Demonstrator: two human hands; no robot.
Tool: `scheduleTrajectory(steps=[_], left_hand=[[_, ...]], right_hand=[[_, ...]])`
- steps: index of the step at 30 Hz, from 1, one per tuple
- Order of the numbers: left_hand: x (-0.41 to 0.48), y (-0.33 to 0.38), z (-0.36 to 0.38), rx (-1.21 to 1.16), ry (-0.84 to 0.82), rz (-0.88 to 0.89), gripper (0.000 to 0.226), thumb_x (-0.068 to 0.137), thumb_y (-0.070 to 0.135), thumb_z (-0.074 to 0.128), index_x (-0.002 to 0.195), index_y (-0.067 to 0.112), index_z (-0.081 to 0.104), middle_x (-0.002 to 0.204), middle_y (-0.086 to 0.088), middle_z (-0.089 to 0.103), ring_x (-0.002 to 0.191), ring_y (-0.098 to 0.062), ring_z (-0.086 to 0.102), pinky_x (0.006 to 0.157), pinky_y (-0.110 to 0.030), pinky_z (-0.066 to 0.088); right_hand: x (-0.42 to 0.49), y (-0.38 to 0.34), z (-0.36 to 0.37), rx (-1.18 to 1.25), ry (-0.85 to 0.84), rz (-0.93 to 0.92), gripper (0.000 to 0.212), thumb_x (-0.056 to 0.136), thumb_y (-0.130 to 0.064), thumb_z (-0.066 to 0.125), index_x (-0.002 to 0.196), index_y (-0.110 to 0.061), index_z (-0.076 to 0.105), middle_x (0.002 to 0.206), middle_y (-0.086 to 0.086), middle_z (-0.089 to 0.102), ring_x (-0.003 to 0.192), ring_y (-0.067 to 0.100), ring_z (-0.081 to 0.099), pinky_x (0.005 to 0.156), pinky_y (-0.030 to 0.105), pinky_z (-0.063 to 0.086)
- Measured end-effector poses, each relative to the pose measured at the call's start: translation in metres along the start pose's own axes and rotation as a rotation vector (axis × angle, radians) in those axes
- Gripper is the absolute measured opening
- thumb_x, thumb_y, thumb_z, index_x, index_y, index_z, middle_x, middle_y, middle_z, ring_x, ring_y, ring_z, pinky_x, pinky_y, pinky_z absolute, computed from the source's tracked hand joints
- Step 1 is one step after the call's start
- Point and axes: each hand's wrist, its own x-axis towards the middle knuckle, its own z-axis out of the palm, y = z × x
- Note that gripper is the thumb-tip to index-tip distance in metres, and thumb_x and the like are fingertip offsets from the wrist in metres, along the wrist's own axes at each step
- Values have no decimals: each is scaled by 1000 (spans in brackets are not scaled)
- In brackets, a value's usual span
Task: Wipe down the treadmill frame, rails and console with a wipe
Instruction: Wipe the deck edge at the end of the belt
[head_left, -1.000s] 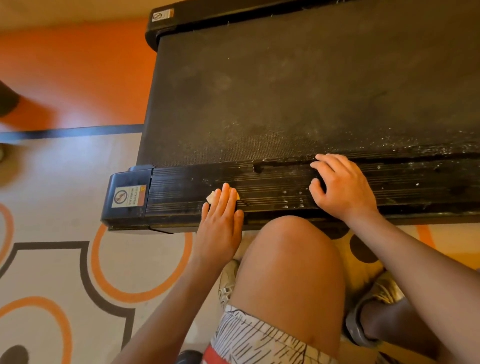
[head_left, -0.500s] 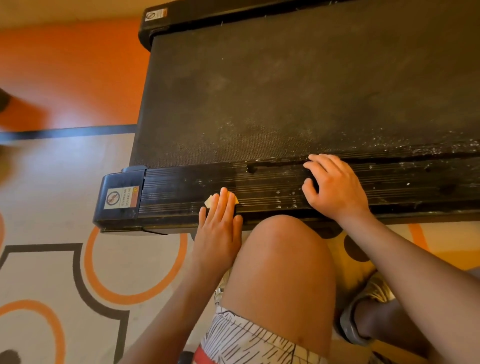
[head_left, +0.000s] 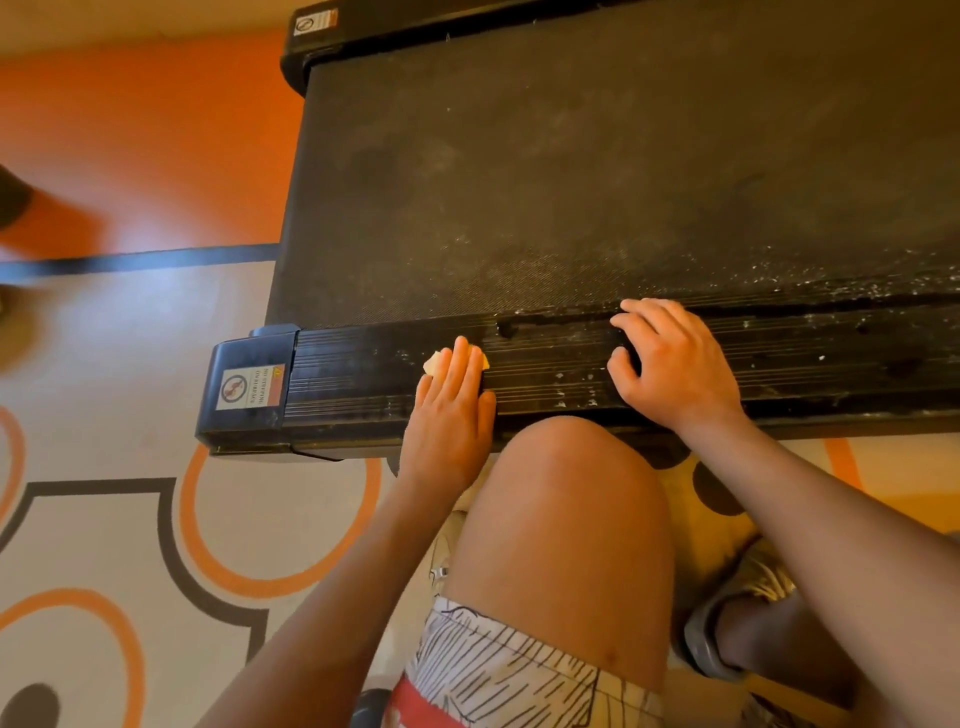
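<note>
floor: orange floor far left | divider: dark stripe | near: pale floor, orange and grey rings

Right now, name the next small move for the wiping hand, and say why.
Probably slide the left hand, fingers flat on the yellowish wipe, rightward along the ribbed side rail: white specks dot the rail between it and the right hand, which rests farther along.
</note>
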Motion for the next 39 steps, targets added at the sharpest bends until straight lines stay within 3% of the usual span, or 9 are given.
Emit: scheduleTrajectory(steps=[5,14,21,25,28,31,34,39], left_hand=[[-29,-4,5,-2,2,34,55,111,42,23,160,24,10,167,6,-2,154,-16,-7,121,-34,-7],[55,10,-4,-11,2,-32,58,110,42,24,163,17,14,170,-2,5,157,-24,1,123,-39,-1],[-38,-19,4,44,-32,53,58,107,49,19,160,27,6,167,7,-4,155,-16,-7,122,-37,-5],[-35,-44,-7,125,62,-90,55,111,43,17,161,22,15,170,1,8,156,-19,5,120,-37,-4],[-27,-53,-12,72,93,-225,64,106,51,7,162,21,14,170,0,6,157,-20,3,122,-39,-3],[-31,-29,-1,32,48,-57,63,107,49,8,161,19,16,170,0,6,156,-19,1,122,-37,-3],[-36,-20,8,37,-4,57,60,106,51,13,160,28,6,169,6,-2,156,-15,-8,123,-38,-6],[-47,-63,-5,71,154,-234,58,109,45,9,162,22,15,170,2,7,156,-13,0,126,-46,1]], right_hand=[[0,1,0,4,13,-10,47,96,-32,45,128,-7,68,137,14,63,131,28,55,107,45,48],[0,1,-1,26,23,-9,48,95,-33,44,129,-7,67,136,13,63,131,27,55,106,45,48],[0,1,0,23,15,-3,49,96,-33,43,129,-7,67,137,13,63,131,27,55,105,45,50],[1,1,0,18,16,-3,48,96,-33,44,129,-8,67,137,13,62,131,27,55,105,45,49],[0,1,1,17,14,-3,48,96,-33,44,129,-8,67,137,13,62,131,27,55,105,45,49],[0,0,0,23,24,-7,48,95,-33,44,128,-7,67,136,14,63,130,28,56,105,46,50],[-1,0,0,24,21,-3,48,95,-33,45,128,-7,68,136,13,63,130,27,56,105,45,50],[0,0,0,32,16,10,47,95,-34,45,129,-9,68,137,12,63,131,27,55,106,45,49]])
